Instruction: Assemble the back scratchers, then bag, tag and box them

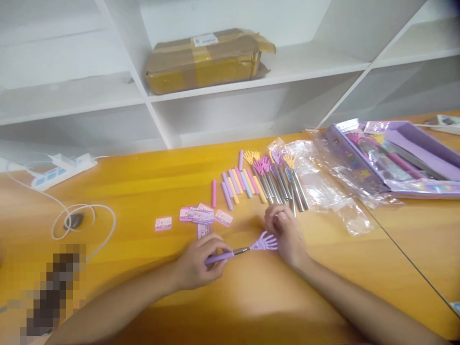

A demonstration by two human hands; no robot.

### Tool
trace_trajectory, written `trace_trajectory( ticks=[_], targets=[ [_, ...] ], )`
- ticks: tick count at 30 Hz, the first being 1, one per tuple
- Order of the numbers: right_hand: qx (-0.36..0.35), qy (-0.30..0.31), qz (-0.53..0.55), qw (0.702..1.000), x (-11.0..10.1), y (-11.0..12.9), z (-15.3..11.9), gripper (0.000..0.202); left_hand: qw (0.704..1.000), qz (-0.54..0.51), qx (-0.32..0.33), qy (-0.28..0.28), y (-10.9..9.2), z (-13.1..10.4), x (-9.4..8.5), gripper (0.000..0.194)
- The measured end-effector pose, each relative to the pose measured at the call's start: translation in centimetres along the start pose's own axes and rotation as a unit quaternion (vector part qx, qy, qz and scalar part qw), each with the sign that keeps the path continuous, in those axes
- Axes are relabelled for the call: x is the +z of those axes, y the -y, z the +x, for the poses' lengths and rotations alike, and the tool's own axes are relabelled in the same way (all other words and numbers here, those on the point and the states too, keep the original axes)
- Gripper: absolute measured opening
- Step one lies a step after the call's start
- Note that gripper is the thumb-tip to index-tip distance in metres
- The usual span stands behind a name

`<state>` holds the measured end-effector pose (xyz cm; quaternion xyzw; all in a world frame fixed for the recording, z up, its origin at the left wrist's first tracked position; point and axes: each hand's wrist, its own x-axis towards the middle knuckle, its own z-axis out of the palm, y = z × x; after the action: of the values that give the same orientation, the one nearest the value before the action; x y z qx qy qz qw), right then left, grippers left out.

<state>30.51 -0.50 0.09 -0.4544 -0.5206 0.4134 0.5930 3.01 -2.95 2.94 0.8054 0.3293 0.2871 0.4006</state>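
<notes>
My left hand (204, 262) is closed around the purple grip of a back scratcher (264, 242). The scratcher has a short metal shaft and a lilac hand-shaped head pointing right. Beside that head is my right hand (287, 235), its fingers curled in; whether anything is in them is hidden. Just beyond it lies a row of back scratchers (275, 179) with yellow, pink, purple and blue heads and bare metal shafts. Left of these are several coloured grip sleeves (235, 184) in purple, yellow, blue and pink. Small printed cards (201, 215) lie overlapped, farther left.
A lilac box (427, 143) with more scratchers inside stands at the right, clear plastic bags (327, 184) beside it. A power strip (63, 171) and a looped white cable (114, 220) lie at the left. A taped carton (204, 62) sits on the white shelf behind.
</notes>
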Motion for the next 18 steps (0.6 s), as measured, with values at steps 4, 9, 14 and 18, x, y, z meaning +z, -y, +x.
trace_trajectory(
  ticks=[4,9,14,18],
  targets=[
    [-0.142,-0.060,-0.039,0.987,-0.2,2.5,1.9,0.022,0.996,0.063,-0.022,0.067,-2.3,1.7,-4.5,0.021],
    [-0.372,-0.001,-0.152,0.916,-0.3,7.7,6.3,0.028,0.967,0.244,-0.047,0.059,-6.8,5.7,-12.2,0.025],
    [-0.421,0.045,-0.384,0.820,0.7,9.9,9.5,0.045,0.935,0.350,-0.056,-0.009,-9.3,7.4,-14.6,0.025],
    [-0.384,0.095,-0.469,0.789,1.4,8.8,9.9,0.040,0.914,0.400,-0.063,-0.022,-8.5,7.5,-12.9,0.022]
  ],
)
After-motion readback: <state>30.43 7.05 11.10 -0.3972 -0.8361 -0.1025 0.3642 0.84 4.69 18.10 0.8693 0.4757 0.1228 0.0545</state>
